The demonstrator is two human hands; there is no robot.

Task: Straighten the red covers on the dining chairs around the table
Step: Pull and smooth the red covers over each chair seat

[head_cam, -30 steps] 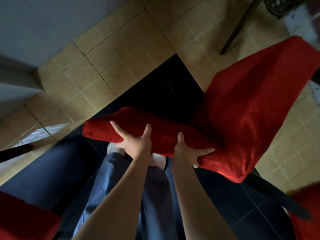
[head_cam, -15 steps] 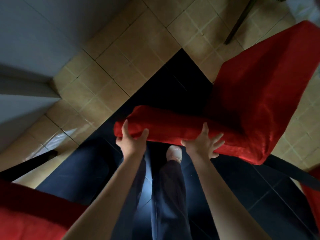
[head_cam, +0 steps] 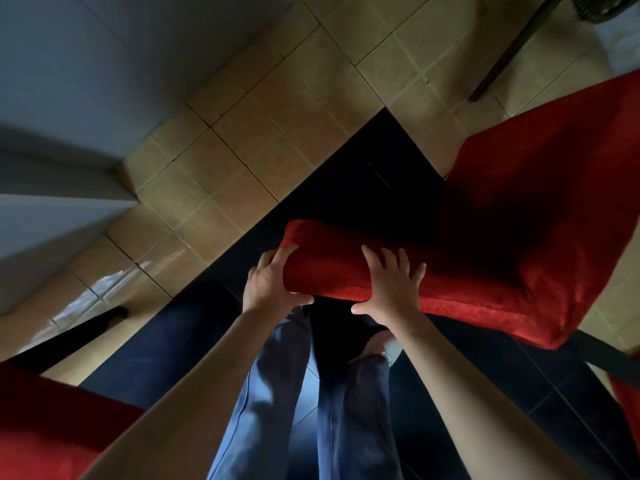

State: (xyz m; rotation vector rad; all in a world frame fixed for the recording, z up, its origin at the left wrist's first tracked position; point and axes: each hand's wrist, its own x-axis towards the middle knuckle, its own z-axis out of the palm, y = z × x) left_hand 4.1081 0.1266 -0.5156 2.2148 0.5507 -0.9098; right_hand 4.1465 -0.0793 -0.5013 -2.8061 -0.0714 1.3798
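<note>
Beige floor tiles (head_cam: 263, 109) meet a dark floor area under me, and a grey wall (head_cam: 69, 81) stands at the left. Below my head camera I see the red cover (head_cam: 512, 237) on the dining chair, just in front of my legs. Its top edge, the padded backrest, lies almost across my view, from the left end near my left hand (head_cam: 273, 282) toward the right, where the seat part goes away from me. My left hand grips the left end of this backrest, with fingers curled over the top and thumb under the near edge. My right hand (head_cam: 391, 282) lies flat on the cover just beside it, fingers spread and straight, pressing and not clenching, with the thumb at the lower edge. Both hands sit on the left half, so the right part of the cover is further from me, and my right hand is nearer to it. I judge the next move must smooth along this long axis toward the right. Another red-covered chair (head_cam: 52, 434) shows at bottom left.
</note>
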